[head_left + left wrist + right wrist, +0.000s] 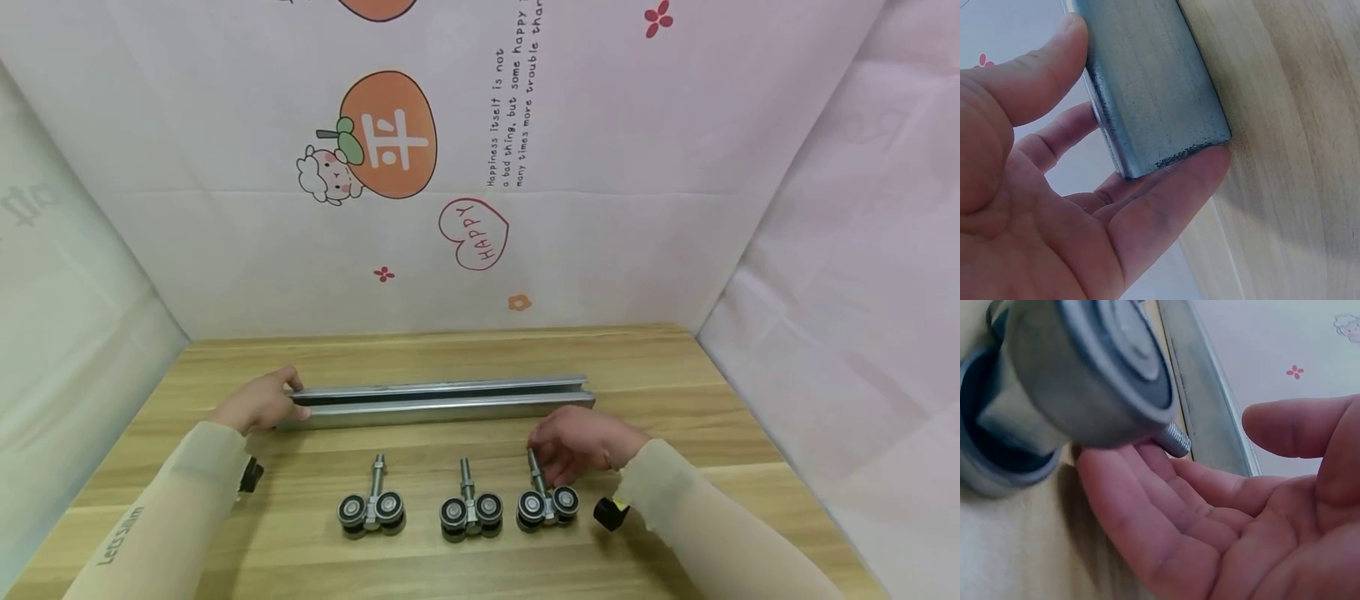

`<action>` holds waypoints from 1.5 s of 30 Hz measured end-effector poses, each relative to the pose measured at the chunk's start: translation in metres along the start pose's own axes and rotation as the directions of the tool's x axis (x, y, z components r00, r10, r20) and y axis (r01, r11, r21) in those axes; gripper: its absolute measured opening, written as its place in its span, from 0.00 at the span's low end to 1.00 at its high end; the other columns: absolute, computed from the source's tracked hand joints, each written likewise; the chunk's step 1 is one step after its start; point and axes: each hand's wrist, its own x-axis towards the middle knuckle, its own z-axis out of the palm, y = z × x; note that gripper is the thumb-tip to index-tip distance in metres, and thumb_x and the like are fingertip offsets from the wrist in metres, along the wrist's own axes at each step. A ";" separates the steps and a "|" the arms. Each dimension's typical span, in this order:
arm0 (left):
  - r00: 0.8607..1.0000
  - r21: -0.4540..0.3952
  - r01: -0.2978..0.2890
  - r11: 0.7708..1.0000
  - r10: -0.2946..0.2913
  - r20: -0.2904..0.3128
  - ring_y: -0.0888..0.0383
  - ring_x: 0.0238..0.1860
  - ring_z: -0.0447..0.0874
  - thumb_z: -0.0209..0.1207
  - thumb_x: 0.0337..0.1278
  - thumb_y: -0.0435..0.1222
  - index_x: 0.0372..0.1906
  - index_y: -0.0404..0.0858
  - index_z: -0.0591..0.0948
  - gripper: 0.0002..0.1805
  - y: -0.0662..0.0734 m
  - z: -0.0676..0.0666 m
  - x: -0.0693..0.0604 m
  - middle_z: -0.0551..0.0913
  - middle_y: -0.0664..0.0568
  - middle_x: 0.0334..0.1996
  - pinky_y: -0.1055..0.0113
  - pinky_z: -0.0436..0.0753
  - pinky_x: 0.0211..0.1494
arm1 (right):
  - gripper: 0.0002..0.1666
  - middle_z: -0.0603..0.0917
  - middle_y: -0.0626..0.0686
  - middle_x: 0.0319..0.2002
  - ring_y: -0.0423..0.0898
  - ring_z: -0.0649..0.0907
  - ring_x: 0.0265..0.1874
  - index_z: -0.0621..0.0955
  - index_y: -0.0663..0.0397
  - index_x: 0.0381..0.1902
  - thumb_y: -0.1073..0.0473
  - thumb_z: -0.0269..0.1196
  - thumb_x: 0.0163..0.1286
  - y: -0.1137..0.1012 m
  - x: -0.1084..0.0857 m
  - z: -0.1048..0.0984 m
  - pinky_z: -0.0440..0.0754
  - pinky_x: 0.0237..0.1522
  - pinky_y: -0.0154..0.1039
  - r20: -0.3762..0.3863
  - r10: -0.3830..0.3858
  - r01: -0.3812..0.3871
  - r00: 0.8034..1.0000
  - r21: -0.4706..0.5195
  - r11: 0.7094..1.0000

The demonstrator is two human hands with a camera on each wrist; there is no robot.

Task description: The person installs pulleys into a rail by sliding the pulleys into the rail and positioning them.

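Observation:
A long steel channel rail point(442, 412) lies across the wooden table. At its left end, my left hand point(262, 402) grips it; the left wrist view shows the thumb on one edge of the rail point(1154, 81) and fingers around the cut end. My right hand point(585, 437) is beside the right-hand trolley roller point(532, 506), its fingers loosely bent behind the threaded bolt point(1175, 440). The thumb stands apart from the roller, and whether the fingers touch it I cannot tell. Two similar rollers, one in the middle point(453, 513) and one on the left point(389, 505), lie with bolts pointing away.
The wooden tabletop point(420, 571) ends at a white printed cloth backdrop point(600, 250). White cloth also hangs along the left point(67, 275) and right point(847, 333) sides. The rollers lie in a row between the rail and the near side.

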 end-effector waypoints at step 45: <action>1.000 -0.024 0.006 1.000 -0.006 0.020 0.45 0.38 0.77 0.66 0.63 0.40 0.60 0.30 0.69 0.28 0.002 -0.001 -0.003 0.76 0.28 0.53 0.56 0.76 0.35 | 0.13 0.85 0.61 0.38 0.50 0.83 0.36 0.79 0.71 0.43 0.62 0.58 0.71 0.017 -0.005 -0.009 0.82 0.45 0.45 0.158 -0.072 0.039 0.985 0.201 0.979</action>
